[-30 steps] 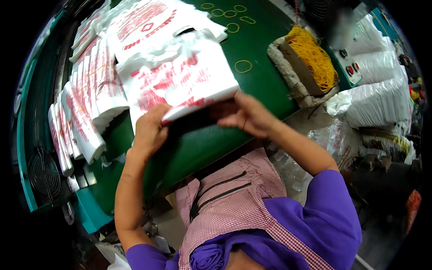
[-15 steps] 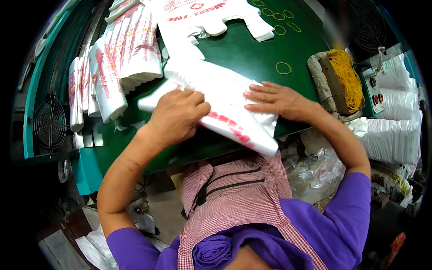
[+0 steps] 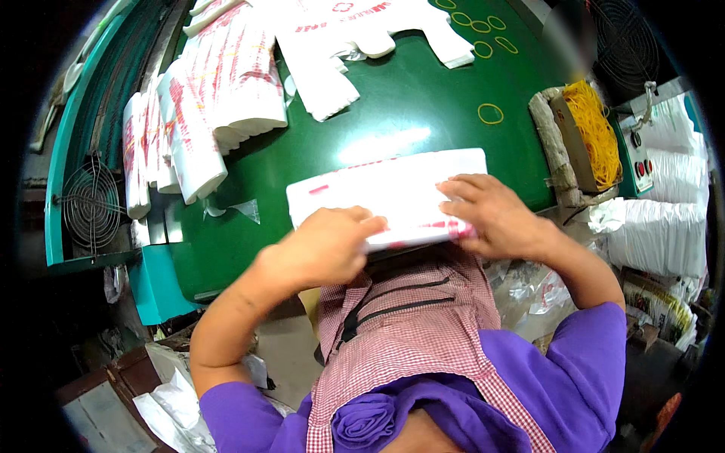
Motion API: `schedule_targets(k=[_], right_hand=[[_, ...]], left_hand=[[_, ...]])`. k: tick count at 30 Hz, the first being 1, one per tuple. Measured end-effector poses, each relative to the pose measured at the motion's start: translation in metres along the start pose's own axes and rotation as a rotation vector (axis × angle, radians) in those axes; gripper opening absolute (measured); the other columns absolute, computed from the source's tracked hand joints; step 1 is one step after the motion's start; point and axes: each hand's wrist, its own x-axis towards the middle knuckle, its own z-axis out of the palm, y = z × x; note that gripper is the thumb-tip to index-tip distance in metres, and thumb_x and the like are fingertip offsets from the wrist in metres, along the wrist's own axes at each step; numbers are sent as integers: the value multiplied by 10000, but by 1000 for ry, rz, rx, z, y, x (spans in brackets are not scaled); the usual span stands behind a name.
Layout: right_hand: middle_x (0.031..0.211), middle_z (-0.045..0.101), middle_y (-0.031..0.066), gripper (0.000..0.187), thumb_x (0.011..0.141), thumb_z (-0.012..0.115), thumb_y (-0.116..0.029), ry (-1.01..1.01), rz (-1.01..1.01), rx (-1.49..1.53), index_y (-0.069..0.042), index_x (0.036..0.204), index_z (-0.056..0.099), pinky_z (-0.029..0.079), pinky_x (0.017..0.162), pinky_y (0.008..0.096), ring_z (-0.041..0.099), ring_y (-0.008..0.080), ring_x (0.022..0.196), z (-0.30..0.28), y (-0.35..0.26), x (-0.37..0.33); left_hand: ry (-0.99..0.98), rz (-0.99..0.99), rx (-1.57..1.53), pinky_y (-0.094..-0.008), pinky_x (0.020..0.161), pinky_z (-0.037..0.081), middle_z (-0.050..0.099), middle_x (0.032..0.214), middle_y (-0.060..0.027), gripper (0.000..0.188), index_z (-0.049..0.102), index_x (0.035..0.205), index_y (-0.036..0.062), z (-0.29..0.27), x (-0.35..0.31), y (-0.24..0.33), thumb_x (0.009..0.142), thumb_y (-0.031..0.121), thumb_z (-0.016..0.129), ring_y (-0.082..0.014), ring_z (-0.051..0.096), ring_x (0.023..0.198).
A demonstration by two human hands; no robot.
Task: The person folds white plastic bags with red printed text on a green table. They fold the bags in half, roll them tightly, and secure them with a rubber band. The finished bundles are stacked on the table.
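A folded bundle of white plastic bags with red print (image 3: 400,185) lies across the near edge of the green table, its long side facing me. My left hand (image 3: 328,245), slightly blurred, closes on its near left part, fingers curled over the edge. At the right end my right hand (image 3: 495,215) grips it, with fingers on top and the thumb by the near edge. Farther off, a flat stack of white vest-shaped bags (image 3: 321,72) spreads over the table. To the left lie several rolled bag bundles (image 3: 238,83) tied with yellow bands.
Several yellow rubber bands (image 3: 490,114) lie loose on the green table (image 3: 423,98). A box full of yellow rubber bands (image 3: 593,136) stands at the right edge, near a control box with buttons (image 3: 640,167). White bag stacks (image 3: 653,226) stand beyond it. A wire-guarded fan (image 3: 92,204) is at left.
The bundle has gone from slanted and partly loose to a squarer, flatter fold lying straight across. My left hand has moved right and nearer to me; my right hand has shifted to the bundle's end.
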Motion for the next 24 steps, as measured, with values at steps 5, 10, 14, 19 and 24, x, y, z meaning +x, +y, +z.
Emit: schedule_targets(k=[5, 10, 14, 19, 24], right_hand=[[806, 664, 180, 364, 838, 647, -416, 184, 443, 247, -64, 930, 666, 477, 650, 441, 633, 347, 747, 2, 46, 38], [806, 665, 156, 318, 807, 716, -272, 236, 368, 492, -25, 1000, 661, 498, 676, 340, 638, 258, 725, 1, 63, 45], [964, 592, 129, 231, 818, 676, -141, 444, 488, 35, -19, 1000, 603, 476, 766, 365, 596, 276, 890, -2, 100, 6], [819, 586, 117, 119, 858, 626, -101, 490, 565, 205, -10, 916, 577, 463, 666, 336, 586, 213, 751, 9, 91, 23], [850, 656, 70, 120, 865, 601, -23, 626, 162, 656, 18, 979, 599, 490, 706, 275, 592, 117, 784, 7, -21, 96]], left_hand=[[213, -390, 158, -407, 802, 488, 625, 968, -171, 373, 594, 1168, 90, -3, 25, -54, 844, 267, 649, -351, 604, 912], [297, -53, -67, -396, 861, 470, 611, 1051, -150, 586, 583, 1201, 83, 8, 61, -37, 757, 439, 723, -327, 578, 998], [-59, -247, -283, -413, 831, 479, 610, 1055, -175, 621, 575, 1198, 40, -4, 49, -18, 751, 444, 726, -345, 594, 947], [375, -171, -593, -323, 748, 493, 641, 912, -126, 372, 583, 1090, 11, 29, -10, 2, 816, 233, 700, -238, 616, 799], [785, -137, -1354, -260, 761, 484, 642, 975, -39, 391, 569, 1191, -2, 17, -10, 6, 873, 202, 671, -106, 585, 826]])
